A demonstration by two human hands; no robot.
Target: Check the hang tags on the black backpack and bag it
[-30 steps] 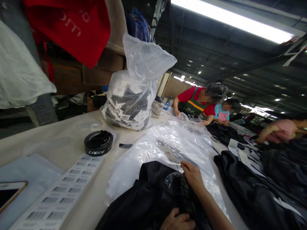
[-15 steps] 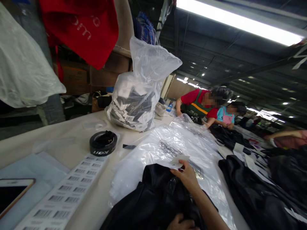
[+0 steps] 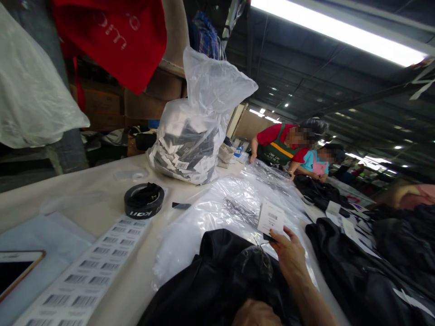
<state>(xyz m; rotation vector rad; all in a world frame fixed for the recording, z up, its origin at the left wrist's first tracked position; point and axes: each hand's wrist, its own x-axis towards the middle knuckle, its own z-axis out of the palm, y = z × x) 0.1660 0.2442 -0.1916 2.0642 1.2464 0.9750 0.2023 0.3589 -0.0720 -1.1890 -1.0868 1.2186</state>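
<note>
Visibly, my right grip point(image 3: 291, 251) pinches a tag point(image 3: 271, 217) over the plastic point(image 3: 207, 209); whether my left grip point(image 3: 257, 313), on the garment point(image 3: 217, 276), is clenched I cannot tell.

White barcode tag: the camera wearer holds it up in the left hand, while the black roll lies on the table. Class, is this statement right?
No, the hand is wrong: the head view shows the white barcode tag held up in the right hand. The black roll does lie on the table.
</note>
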